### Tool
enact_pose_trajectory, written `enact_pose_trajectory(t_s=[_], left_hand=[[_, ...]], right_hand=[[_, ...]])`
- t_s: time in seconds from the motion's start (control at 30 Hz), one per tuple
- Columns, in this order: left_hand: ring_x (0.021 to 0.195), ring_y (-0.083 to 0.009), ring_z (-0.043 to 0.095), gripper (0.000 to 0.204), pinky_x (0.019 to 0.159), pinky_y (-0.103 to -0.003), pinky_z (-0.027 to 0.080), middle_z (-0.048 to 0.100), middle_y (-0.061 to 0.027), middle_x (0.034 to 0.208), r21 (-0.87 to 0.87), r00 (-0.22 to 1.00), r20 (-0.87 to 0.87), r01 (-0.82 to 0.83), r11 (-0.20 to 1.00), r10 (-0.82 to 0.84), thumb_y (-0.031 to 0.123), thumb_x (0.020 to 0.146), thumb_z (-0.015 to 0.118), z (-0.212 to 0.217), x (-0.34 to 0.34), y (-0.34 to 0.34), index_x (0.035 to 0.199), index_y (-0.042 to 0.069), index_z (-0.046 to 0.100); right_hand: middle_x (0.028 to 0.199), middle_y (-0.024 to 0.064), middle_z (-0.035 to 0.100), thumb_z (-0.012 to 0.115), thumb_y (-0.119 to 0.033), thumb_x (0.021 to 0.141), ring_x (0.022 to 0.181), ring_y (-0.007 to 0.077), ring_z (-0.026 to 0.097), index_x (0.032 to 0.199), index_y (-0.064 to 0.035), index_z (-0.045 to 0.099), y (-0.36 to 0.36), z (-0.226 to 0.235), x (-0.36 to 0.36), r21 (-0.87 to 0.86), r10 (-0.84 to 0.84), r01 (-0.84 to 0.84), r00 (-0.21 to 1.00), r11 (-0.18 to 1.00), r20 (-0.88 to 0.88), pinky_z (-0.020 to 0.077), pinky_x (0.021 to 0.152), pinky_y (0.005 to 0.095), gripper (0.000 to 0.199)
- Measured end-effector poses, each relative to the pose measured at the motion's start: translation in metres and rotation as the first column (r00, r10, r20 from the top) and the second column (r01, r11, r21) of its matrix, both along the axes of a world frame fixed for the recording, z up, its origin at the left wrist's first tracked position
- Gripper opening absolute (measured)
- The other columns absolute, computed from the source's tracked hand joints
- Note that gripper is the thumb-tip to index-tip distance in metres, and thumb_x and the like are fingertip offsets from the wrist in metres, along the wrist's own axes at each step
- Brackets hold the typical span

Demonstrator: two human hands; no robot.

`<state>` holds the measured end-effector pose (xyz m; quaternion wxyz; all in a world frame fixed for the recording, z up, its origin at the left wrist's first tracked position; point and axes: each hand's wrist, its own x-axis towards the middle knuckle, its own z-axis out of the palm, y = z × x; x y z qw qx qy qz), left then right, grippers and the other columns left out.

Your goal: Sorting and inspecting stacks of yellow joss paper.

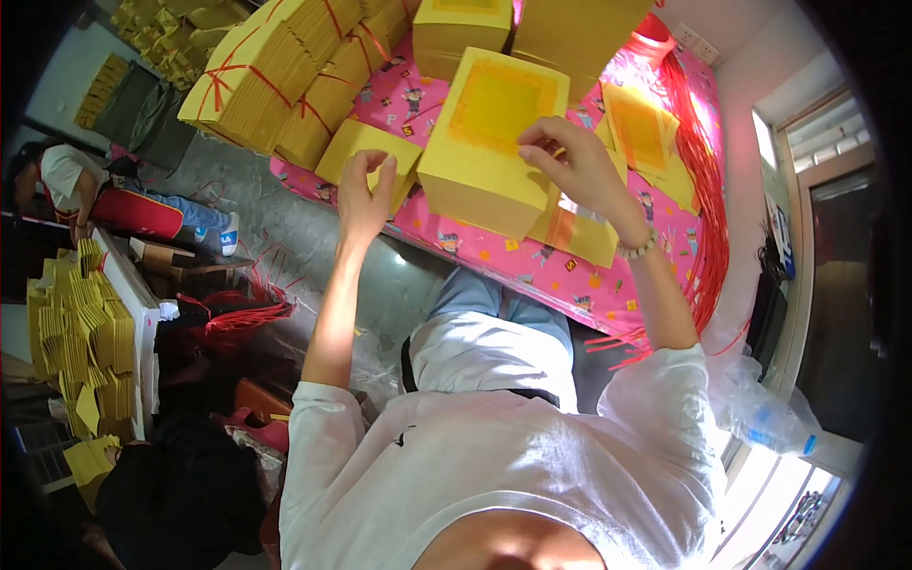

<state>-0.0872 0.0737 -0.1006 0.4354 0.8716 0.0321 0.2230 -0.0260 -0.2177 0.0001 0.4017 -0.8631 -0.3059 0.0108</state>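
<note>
A tall stack of yellow paper [484,185] with a deeper yellow-orange printed panel on top stands near the front edge of the pink table. Over its near right top edge hovers my right hand [579,171], fingers bent, a gap between thumb and fingertips, nothing visible in them. To the left of the stack is my left hand [366,195], raised with loosely curled fingers and thumb apart, holding nothing I can see. Behind that hand lies a lower yellow paper pile [347,147]. Orange-banded yellow sheets [584,237] lie beside the stack's right base.
Bundles tied with red string [256,85] fill the table's far left. Red strands [698,190] hang along its right side. Loose printed sheets [636,133] lie at the right. At left, a person sits near a white table [142,323] with folded yellow paper; another person is in black [185,494].
</note>
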Motion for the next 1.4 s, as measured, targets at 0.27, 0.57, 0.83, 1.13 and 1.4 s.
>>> enact_pose_trajectory(t_s=[0.27,0.57,0.83,1.13,1.4], left_hand=[[0.121,-0.0211,0.047,0.060,0.102,-0.036,0.034,0.053,-0.0118,0.130,-0.945,0.799,-0.200,-0.004,0.327,-0.567,0.051,0.096,0.036,0.005,0.040,-0.034,0.131,0.004,0.046],[0.115,-0.0275,0.053,0.046,0.094,-0.044,0.045,0.056,-0.0127,0.124,-0.982,0.787,-0.142,-0.037,0.184,-0.601,0.037,0.096,0.037,-0.012,0.060,-0.040,0.126,0.005,0.050],[0.112,-0.0221,0.054,0.045,0.093,-0.038,0.045,0.056,-0.0090,0.122,-0.977,0.768,-0.156,-0.029,0.209,-0.621,0.038,0.097,0.037,-0.026,0.051,-0.044,0.126,0.006,0.050],[0.114,-0.0208,0.053,0.045,0.093,-0.036,0.044,0.056,-0.0072,0.124,-0.968,0.813,-0.169,-0.030,0.249,-0.557,0.037,0.099,0.033,-0.023,0.037,-0.061,0.130,0.007,0.046],[0.122,-0.0203,0.043,0.056,0.102,-0.036,0.030,0.048,-0.0080,0.133,-0.878,0.907,-0.235,-0.045,0.477,-0.349,0.049,0.098,0.029,-0.029,-0.018,-0.075,0.133,0.008,0.043]], right_hand=[[0.111,0.0053,0.058,0.048,-0.031,0.096,0.097,0.0143,0.058,0.119,-0.0032,0.051,-0.036,-0.123,-0.018,0.359,-0.218,0.554,0.722,0.751,-0.657,0.0478,0.083,0.0302,0.036],[0.130,0.0194,0.048,0.036,-0.042,0.097,0.121,0.0281,0.046,0.131,0.0034,0.044,0.002,-0.166,-0.003,0.436,-0.138,0.480,0.777,0.761,-0.614,0.0360,0.100,0.0335,0.057],[0.135,0.0250,0.039,0.032,-0.044,0.097,0.130,0.0352,0.034,0.134,0.0052,0.039,-0.006,-0.172,-0.018,0.378,-0.324,0.587,0.759,0.716,-0.564,0.0240,0.109,0.0373,0.062],[0.129,0.0220,0.048,0.039,-0.042,0.096,0.123,0.0306,0.042,0.132,0.0032,0.043,-0.029,-0.181,-0.031,0.453,-0.286,0.580,0.774,0.677,-0.565,0.0306,0.105,0.0363,0.058],[0.099,0.0133,0.059,0.064,-0.033,0.083,0.088,0.0206,0.059,0.115,0.0062,0.052,-0.167,-0.190,-0.029,0.251,-0.849,0.825,0.527,0.506,-0.021,0.0487,0.075,0.0314,0.051]])
